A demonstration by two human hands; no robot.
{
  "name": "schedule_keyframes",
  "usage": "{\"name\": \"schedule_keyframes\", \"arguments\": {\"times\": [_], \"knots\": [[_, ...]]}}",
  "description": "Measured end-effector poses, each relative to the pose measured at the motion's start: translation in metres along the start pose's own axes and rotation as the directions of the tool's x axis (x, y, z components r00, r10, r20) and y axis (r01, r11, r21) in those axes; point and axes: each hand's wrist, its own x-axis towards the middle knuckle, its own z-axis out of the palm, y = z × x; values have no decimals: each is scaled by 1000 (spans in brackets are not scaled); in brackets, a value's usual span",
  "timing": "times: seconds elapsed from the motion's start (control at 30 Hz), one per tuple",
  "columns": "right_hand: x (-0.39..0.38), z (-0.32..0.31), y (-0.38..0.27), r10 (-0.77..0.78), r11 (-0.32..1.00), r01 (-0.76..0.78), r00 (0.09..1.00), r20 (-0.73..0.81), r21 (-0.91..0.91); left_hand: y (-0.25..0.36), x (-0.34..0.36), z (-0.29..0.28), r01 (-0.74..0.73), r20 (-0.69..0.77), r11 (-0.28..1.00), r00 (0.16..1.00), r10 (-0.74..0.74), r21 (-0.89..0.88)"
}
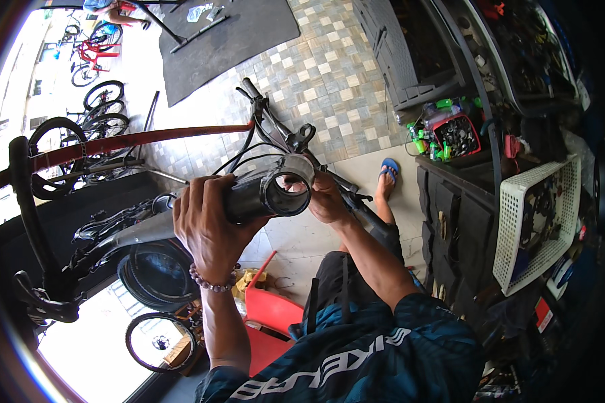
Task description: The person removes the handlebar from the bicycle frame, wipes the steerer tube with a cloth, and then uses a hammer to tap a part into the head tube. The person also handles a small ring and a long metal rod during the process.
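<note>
Left hand: your left hand (205, 225) is wrapped around the dark head tube (265, 195) of a bicycle frame, fingers closed over its top, a bead bracelet (212, 282) on the wrist.
Right hand: your right hand (326, 198) is at the open end of the tube, fingers curled against its rim; whether it holds anything there, you cannot tell.
Head tube position: held up in front of your chest, its round open end facing the camera, slightly right of centre.
Frame: the rest of the frame (121, 232) runs down to your lower left.
Handlebar: a black handlebar with cables (282, 131) lies just behind the tube, over the tiled floor (329, 74).
Seat: a red plastic chair (272, 316) is below your forearms.
Right side: a white perforated basket (538, 221) leans on a dark cabinet (457, 215); a red tray of small parts (457, 134) sits above it.
Foot: a foot in a blue sandal (388, 171) rests on the floor past your right hand.
</note>
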Motion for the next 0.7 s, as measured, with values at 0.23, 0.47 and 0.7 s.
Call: {"name": "schedule_keyframes", "arguments": {"times": [0.23, 0.47, 0.7], "knots": [[1, -1, -2, 28, 1000, -27, 994, 107, -10, 0, 0, -1, 13, 8, 1000, 1000, -13, -10], [0, 1, -9, 78, 996, -76, 995, 58, -36, 0, 1, -2, 20, 6, 1000, 1000, -20, -18], [11, -3, -23, 170, 949, -201, 975, 140, 243, -1, 1, -2, 15, -12, 997, 1000, -16, -71]]}}
